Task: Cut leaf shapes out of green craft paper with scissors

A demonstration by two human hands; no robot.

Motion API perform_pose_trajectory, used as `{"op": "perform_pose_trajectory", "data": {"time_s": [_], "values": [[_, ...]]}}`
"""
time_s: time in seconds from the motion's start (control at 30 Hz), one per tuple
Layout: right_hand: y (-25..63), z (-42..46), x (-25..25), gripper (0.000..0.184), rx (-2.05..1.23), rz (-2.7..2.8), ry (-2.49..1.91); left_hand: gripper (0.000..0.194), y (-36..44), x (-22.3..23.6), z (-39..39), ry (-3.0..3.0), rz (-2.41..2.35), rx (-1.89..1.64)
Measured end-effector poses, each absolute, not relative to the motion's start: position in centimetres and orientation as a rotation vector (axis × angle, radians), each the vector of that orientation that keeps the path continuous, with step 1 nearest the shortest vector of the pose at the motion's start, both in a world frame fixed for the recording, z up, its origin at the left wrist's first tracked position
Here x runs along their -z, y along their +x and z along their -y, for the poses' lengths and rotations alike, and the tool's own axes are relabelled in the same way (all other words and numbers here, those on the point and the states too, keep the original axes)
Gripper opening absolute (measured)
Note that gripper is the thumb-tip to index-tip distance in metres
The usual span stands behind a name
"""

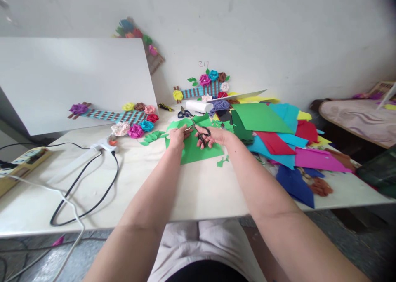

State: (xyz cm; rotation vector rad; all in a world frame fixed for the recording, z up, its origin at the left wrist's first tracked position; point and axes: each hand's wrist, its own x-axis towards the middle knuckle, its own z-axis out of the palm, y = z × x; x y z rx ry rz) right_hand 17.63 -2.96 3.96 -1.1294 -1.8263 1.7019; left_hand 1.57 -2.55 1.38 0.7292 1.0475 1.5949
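Note:
Scissors with dark handles (202, 137) are in my right hand (216, 136), their blades pointing away from me and to the left. My left hand (177, 136) is closed at the blade tips, its fingers pinching a bit of green paper too small to make out clearly. Under both hands lies a green paper sheet (201, 154) with an uneven far edge. Cut green leaf shapes (152, 137) rest left of it, and green scraps (221, 162) lie to its right. A second pair of scissors (182, 113) sits just beyond the sheet.
Coloured paper sheets (262, 116) are heaped on the right. A flower-decorated guitar shape (114, 116) leans at left, another (201, 91) against the wall. A glue gun (103, 145) with a looping black cord lies left. Behind are a yellow cutter (166, 107) and a white roll (198, 106).

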Motion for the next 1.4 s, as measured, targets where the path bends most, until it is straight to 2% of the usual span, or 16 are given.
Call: {"op": "perform_pose_trajectory", "data": {"time_s": [0.57,1.4], "values": [[15.7,3.1,-2.3,0.05,-1.4,1.722,-1.047,0.014,2.0,-1.1,2.6,0.622,-1.02,-1.691],[16.0,3.3,-2.3,0.042,-1.454,1.704,-0.961,0.013,2.2,-1.3,3.0,0.6,-0.931,-1.724]]}}
